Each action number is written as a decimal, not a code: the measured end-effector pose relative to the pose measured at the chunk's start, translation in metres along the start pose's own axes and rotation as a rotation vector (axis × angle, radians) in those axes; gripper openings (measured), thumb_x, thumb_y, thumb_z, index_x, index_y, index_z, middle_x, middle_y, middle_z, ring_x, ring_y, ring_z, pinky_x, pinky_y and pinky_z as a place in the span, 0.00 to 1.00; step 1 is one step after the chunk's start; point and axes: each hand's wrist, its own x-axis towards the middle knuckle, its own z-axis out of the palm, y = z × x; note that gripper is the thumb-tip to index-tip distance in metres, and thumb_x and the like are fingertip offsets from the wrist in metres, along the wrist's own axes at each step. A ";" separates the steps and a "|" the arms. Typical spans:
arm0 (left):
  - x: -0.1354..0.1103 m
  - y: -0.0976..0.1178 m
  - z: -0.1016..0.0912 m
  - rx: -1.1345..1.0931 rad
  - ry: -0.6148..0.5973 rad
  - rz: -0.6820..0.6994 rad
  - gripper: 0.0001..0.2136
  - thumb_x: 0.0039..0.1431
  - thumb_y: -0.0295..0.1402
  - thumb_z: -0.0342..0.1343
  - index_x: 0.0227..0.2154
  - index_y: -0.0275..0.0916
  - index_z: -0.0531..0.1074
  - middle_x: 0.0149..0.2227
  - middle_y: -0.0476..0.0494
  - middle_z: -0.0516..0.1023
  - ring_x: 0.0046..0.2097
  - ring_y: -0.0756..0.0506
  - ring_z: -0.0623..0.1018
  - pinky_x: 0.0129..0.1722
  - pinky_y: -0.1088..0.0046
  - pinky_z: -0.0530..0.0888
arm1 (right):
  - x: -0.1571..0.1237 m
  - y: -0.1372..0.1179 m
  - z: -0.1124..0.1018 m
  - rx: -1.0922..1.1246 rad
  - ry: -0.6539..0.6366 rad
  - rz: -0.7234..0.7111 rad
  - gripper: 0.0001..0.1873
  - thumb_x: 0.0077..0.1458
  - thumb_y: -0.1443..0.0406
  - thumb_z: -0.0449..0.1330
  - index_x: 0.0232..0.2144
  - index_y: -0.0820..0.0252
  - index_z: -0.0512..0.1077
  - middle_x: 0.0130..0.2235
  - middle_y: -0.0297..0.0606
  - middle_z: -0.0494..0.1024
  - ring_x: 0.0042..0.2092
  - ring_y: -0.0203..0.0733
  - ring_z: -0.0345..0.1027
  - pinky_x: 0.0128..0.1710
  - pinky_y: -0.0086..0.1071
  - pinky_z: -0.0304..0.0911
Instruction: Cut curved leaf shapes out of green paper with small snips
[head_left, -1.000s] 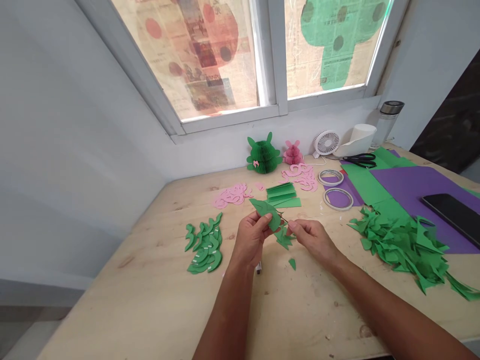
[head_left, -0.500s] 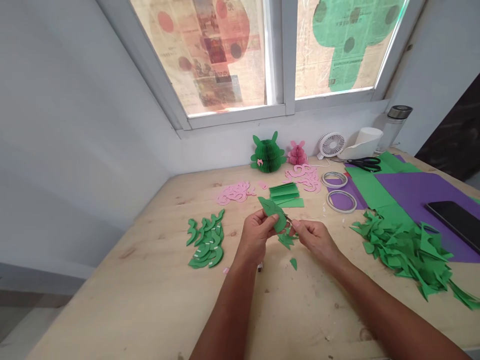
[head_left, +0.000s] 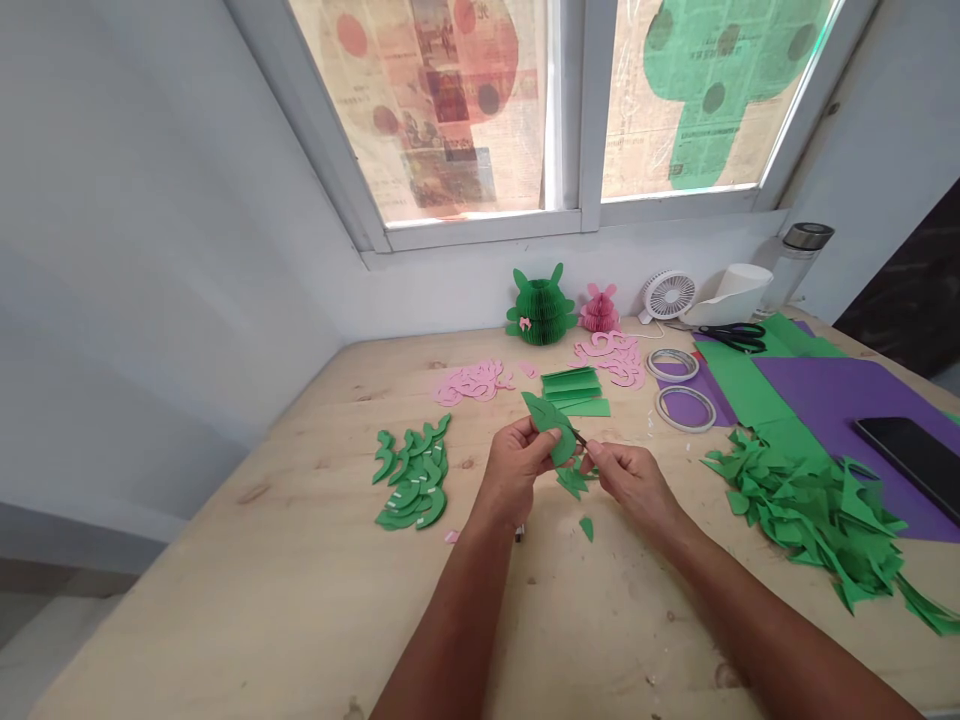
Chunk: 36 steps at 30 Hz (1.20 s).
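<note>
My left hand (head_left: 514, 468) pinches a green paper cut-out (head_left: 549, 424), a curved leaf-like piece, above the wooden table (head_left: 300, 590). My right hand (head_left: 631, 478) is closed just to its right and holds a small thin dark tool (head_left: 578, 437) against the paper's edge; what the tool is I cannot make out. Small green scraps (head_left: 572, 482) lie under the hands, and one more green scrap (head_left: 586, 527) lies a little nearer me.
A pile of green crescent pieces (head_left: 411, 478) lies to the left. Pink cut-outs (head_left: 472, 381), folded green paper (head_left: 571, 385), two tape rings (head_left: 685, 407), green scrap heap (head_left: 817, 505), purple sheets (head_left: 840, 390), a phone (head_left: 911, 452), scissors (head_left: 739, 335), a fan (head_left: 668, 296) and paper figures (head_left: 540, 308) fill the back and right.
The camera has shifted so the scene sits slightly further right and lower. Both hands keep the same hold on the green piece.
</note>
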 end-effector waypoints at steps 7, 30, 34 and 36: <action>0.000 0.001 0.001 -0.007 0.005 -0.002 0.10 0.41 0.34 0.62 0.26 0.32 0.75 0.26 0.42 0.78 0.27 0.48 0.74 0.32 0.70 0.72 | 0.000 0.000 0.000 -0.007 0.002 0.009 0.26 0.54 0.48 0.49 0.20 0.62 0.68 0.16 0.27 0.51 0.19 0.32 0.42 0.19 0.28 0.38; 0.001 -0.001 -0.003 -0.062 0.021 -0.038 0.10 0.42 0.33 0.63 0.28 0.32 0.74 0.29 0.41 0.78 0.30 0.47 0.77 0.36 0.68 0.73 | 0.000 -0.004 0.000 -0.050 0.049 -0.042 0.24 0.56 0.51 0.48 0.21 0.63 0.69 0.17 0.28 0.52 0.21 0.33 0.46 0.21 0.28 0.42; 0.000 -0.001 -0.003 -0.065 0.014 -0.043 0.10 0.43 0.32 0.63 0.28 0.32 0.74 0.29 0.41 0.78 0.30 0.47 0.77 0.36 0.69 0.73 | -0.001 -0.006 0.000 -0.015 0.061 -0.046 0.24 0.55 0.50 0.49 0.22 0.63 0.70 0.18 0.28 0.53 0.21 0.32 0.46 0.21 0.28 0.43; -0.002 -0.001 -0.002 -0.066 0.004 -0.043 0.10 0.44 0.33 0.62 0.29 0.32 0.74 0.29 0.41 0.78 0.30 0.47 0.77 0.36 0.69 0.73 | -0.002 -0.007 0.000 0.020 0.086 -0.033 0.24 0.55 0.50 0.49 0.23 0.63 0.70 0.17 0.27 0.51 0.20 0.32 0.44 0.20 0.27 0.42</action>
